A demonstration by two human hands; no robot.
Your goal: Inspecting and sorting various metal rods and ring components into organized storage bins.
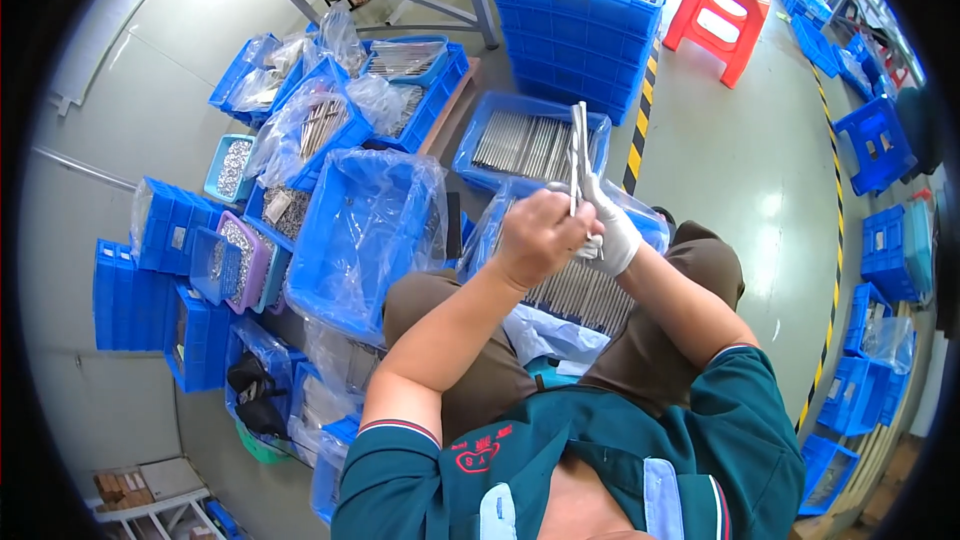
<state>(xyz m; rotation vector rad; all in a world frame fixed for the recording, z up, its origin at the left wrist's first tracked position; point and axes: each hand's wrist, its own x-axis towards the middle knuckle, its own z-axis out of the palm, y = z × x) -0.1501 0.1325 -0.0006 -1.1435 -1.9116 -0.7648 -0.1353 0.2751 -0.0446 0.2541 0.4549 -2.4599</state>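
Observation:
A few slim, shiny metal rods [578, 145] stand nearly upright in front of my chest. My right hand [613, 232], in a white glove, is wrapped round them. My bare left hand [540, 237] is closed at their lower ends, its fingertips touching them; how many it grips is hidden. Below both hands, between my knees, a plastic-lined blue crate [650, 228] holds rows of similar metal rods [582, 298]. Just beyond it, another lined blue crate [466, 154] carries more rods lying side by side.
To my left stands a blue crate [352, 240] lined with clear plastic. Past it are crates of metal parts and a lilac tray [246, 285] of small pieces. Stacked blue crates [575, 50] rise ahead, with a red stool [718, 22] beside them. A striped floor line [642, 125] runs alongside.

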